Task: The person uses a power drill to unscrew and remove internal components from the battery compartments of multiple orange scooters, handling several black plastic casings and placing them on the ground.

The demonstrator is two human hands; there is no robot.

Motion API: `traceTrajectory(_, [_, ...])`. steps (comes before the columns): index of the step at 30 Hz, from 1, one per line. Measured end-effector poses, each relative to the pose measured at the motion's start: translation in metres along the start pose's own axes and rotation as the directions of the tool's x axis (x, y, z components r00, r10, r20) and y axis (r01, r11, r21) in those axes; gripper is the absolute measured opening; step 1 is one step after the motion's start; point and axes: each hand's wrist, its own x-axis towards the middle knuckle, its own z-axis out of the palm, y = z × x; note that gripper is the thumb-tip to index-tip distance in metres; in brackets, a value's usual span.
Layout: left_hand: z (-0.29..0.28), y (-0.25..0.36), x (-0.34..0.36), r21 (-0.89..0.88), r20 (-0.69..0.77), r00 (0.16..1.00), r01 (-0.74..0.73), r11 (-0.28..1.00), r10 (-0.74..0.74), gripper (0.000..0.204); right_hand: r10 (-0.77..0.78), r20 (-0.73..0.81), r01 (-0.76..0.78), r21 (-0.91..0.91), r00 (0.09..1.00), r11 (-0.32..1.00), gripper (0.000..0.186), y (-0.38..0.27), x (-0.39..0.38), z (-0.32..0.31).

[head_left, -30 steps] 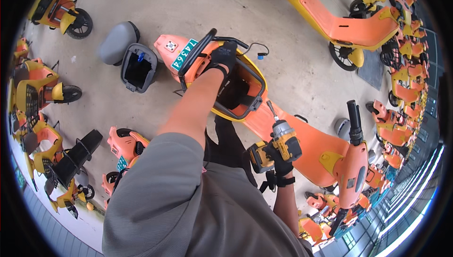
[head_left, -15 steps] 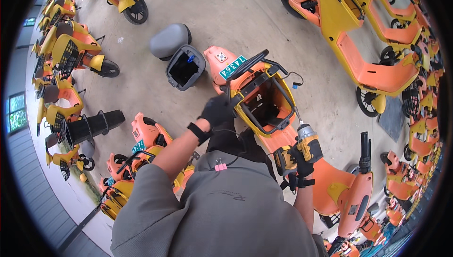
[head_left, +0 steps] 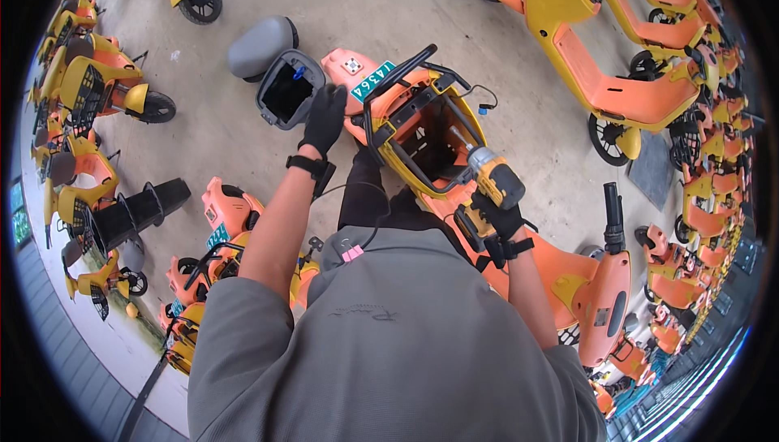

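My right hand (head_left: 498, 216), in a black fingerless-looking glove, grips a yellow and black cordless drill (head_left: 497, 181). Its long bit points into the open, yellow-rimmed seat compartment (head_left: 438, 146) of an orange and yellow scooter (head_left: 594, 300). My left hand (head_left: 325, 120), gloved as well, reaches out with fingers extended between the scooter's rear and a grey open box (head_left: 263, 103). Whether it touches either one is hard to tell. A small blue item (head_left: 298, 73) shows inside the box. Behind that box lies a rounded grey cover (head_left: 258, 46).
A loose cable with a blue connector (head_left: 484, 109) sticks out beside the compartment. Other scooters (head_left: 568, 44) stand at the right, and more (head_left: 101, 85) line the left. A black finned part (head_left: 138, 215) lies at the left. Close by my left arm are further scooters (head_left: 227, 206).
My left hand has left the compartment's frame and moved left toward the grey box. The drill has shifted up and left, its bit now over the compartment. The whole view has shifted slightly.
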Motion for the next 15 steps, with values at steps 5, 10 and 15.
traceTrajectory(5, [0.045,0.049,0.026,-0.141,0.203,0.945,-0.232,0.962,0.258,0.033,0.035,0.064,-0.026,-0.145,0.997,0.989,0.03,-0.008,0.03,0.017])
traceTrajectory(10, [0.053,0.061,0.021,-0.113,0.185,0.975,-0.104,0.988,0.124,0.03,-0.013,0.161,0.078,-0.409,0.987,0.909,0.046,-0.001,0.069,0.04])
traceTrajectory(15, [0.042,0.068,0.024,-0.049,0.278,0.954,-0.099,0.994,0.109,0.023,-0.028,0.234,0.114,-0.362,0.972,0.925,0.05,0.01,0.094,0.054])
